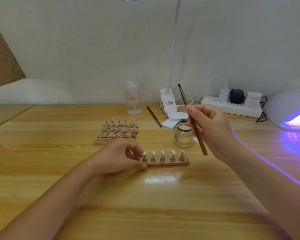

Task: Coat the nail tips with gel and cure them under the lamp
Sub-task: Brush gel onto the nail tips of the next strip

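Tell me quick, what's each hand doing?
Left hand: fingers pinch the end of the wooden strip of nail tips.
Right hand: grips a brush.

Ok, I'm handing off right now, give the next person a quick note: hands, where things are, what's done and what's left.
Left hand grips the left end of the wooden strip holding five nail tips.
Right hand holds the brush raised above the open gel jar.
Curing lamp is lit at far right; more strips of tips lie behind.
Done: cannot tell whether any tip is coated; the rightmost tip looks pinkish.
Left: coat this strip's tips, then cure them under the lamp.
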The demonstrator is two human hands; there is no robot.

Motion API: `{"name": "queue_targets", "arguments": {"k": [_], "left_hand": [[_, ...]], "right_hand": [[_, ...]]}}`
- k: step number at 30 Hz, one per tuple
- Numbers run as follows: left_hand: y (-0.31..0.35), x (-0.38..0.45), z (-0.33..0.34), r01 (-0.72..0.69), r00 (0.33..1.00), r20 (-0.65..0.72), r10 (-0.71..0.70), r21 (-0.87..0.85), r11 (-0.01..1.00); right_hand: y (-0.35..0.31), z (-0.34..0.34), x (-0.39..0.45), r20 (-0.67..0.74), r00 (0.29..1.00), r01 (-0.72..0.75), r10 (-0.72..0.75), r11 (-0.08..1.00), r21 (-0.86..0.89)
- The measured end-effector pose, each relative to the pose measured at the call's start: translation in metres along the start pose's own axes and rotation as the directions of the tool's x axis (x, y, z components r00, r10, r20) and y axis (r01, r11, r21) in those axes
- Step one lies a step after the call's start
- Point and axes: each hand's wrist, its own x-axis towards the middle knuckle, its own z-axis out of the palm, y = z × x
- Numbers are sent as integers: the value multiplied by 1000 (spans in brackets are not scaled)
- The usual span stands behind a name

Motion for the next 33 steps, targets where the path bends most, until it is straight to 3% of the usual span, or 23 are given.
{"name": "queue_targets", "arguments": {"k": [3, 8, 13, 16, 20, 24, 29, 33], "left_hand": [[9, 12, 16, -30, 998, -52, 27, -48, 998], [23, 29, 33, -64, 994, -86, 60, -42, 997], [28, 42, 39, -69, 996, -63, 66, -49, 996], [27, 49, 41, -69, 997, -45, 66, -65, 995], [24, 52, 43, -75, 997, -32, 71, -129, 989], [21, 48, 45, -111, 992, -85, 97, -181, 977], [21, 47, 48, -156, 980, -159, 123, -216, 964], [20, 47, 48, -155, 979, -164, 120, -226, 962]], "right_hand": [[-2, -8, 5, -32, 999, 2, -2, 1000, 7], [-9, -19, 11, -2, 998, -65, 67, 976, 210], [-9, -30, 18, 149, 973, -228, 175, 814, 534], [-4, -33, 19, 152, 977, -210, 147, 762, 612], [-1, -34, 22, 78, 984, -176, 160, 803, 569], [1, -37, 23, 103, 983, -182, 151, 832, 524], [4, -30, 19, -24, 999, -33, 41, 966, 257], [4, -30, 19, -180, 983, 39, -29, 998, 52]]}}
